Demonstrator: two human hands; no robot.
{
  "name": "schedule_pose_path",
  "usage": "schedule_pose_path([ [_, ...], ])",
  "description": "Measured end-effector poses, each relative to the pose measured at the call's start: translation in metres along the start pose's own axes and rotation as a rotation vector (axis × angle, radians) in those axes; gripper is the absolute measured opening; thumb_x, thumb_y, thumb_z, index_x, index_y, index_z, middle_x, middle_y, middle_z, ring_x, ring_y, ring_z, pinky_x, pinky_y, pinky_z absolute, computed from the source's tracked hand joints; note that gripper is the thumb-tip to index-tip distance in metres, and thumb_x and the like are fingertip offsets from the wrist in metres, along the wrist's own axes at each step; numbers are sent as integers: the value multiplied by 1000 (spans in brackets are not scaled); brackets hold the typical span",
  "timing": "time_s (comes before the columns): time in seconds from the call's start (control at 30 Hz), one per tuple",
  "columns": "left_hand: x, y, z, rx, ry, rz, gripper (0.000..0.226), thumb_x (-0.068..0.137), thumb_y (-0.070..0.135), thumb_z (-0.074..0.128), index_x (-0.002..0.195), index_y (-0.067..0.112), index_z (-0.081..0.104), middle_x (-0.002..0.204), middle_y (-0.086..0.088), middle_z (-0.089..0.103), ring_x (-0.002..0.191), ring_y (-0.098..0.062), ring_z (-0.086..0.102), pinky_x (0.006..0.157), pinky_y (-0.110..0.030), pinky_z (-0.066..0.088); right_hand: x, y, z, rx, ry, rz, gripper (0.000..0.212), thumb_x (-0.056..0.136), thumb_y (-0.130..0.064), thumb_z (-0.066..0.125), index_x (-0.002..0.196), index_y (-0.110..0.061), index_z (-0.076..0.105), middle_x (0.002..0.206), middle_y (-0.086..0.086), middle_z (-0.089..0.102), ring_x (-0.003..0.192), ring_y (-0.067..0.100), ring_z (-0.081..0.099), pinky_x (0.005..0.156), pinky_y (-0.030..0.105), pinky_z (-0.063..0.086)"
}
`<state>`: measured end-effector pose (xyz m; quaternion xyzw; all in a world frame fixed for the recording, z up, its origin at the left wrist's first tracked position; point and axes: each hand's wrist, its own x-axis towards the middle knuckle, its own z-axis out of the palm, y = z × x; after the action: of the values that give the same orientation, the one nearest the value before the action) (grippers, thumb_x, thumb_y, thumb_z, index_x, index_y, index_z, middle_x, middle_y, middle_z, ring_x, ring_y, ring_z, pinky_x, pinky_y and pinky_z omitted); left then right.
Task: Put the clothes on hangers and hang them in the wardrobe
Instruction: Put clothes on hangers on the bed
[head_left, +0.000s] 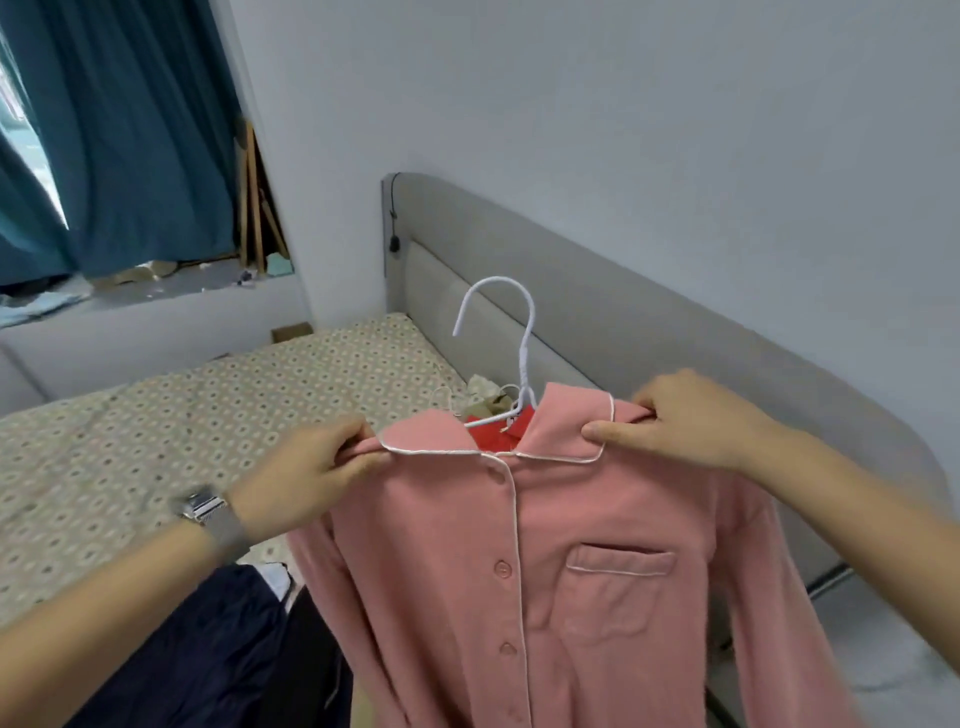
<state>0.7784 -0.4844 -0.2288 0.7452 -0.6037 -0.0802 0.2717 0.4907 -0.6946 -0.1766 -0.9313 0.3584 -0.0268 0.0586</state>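
The pink pyjama shirt (524, 561) hangs upright over the bed (208, 431), already threaded on a white hanger (511, 338) whose hook rises free above the collar. It is soft brushed fabric with white piping, buttoned down the front, 1 chest pocket, sleeves dangling loose. Something red shows inside the neck opening; whether it is a lining or another garment cannot be told.

The left hand (306, 473) pinches the left shoulder seam, fingers curled into the cloth; the right hand (691, 421) grips the right shoulder at the collar edge in the same way.

Risk, as a judgement: both hands hold cloth, not the hanger, so a shoulder may slide off an arm and the shirt drop askew once carried. Dark clothes (218, 654) lie below on the bed. No wardrobe is in view.
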Motion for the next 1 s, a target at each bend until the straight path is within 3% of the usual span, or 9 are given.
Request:
schedule_pose_path([
  [0.2,46,-43,82,-189,-117,-78,32,86,41,63,71,15,53,63,12,49,58,-3,41,55,-17,31,56,45,80,17,-203,62,68,76,-79,51,57,-15,33,57,-2,42,53,12,38,48,28,26],
  [0.3,76,-60,110,-185,-183,-101,26,87,28,66,69,23,48,61,16,50,57,-3,42,55,-16,31,85,68,103,59,-331,75,65,77,-78,51,58,-18,36,60,-4,42,56,11,39,50,28,28],
  [0.43,126,-77,128,-136,-198,-138,24,86,30,65,68,31,48,67,27,57,63,2,51,58,-13,36,136,93,112,59,-384,61,60,82,-75,49,62,-18,41,64,-6,46,60,8,43,55,23,32],
  [0.53,169,-96,142,-143,-155,-227,18,82,36,62,69,29,52,60,14,56,62,1,53,57,-14,35,183,109,122,124,-379,40,54,87,-66,52,63,-20,39,65,-9,45,61,6,42,54,20,30],
  [0.63,203,-123,173,-101,-43,-375,24,79,40,57,81,17,62,80,0,63,78,-12,57,68,-23,39,234,128,155,168,-386,49,42,94,-53,51,67,-25,37,73,-9,51,75,16,51,59,27,34],
  [0.73,212,-140,207,-9,47,-546,32,84,29,54,107,9,64,106,-14,60,102,-31,54,89,-35,42,270,143,211,58,-323,87,13,98,-37,47,93,-26,47,114,5,61,108,28,55,83,35,41],
  [0.83,203,-149,240,-6,-66,-621,37,85,24,58,120,13,58,119,-8,56,115,-27,50,100,-35,38,285,150,264,-120,-366,170,54,92,-32,52,142,-22,33,139,5,43,127,25,42,104,36,35],
  [0.9,194,-156,256,-16,-102,-621,34,85,26,61,118,15,59,117,-4,55,112,-23,51,101,-34,39,291,143,291,-174,-388,121,66,87,-32,56,146,-22,28,144,6,36,131,26,37,106,37,32],
  [1.0,186,-164,264,-41,-86,-673,29,87,21,62,114,10,58,115,2,48,104,-19,52,94,-18,36,312,127,317,-136,-299,-57,61,79,-19,61,138,-20,45,135,4,47,124,26,46,101,37,37],
])
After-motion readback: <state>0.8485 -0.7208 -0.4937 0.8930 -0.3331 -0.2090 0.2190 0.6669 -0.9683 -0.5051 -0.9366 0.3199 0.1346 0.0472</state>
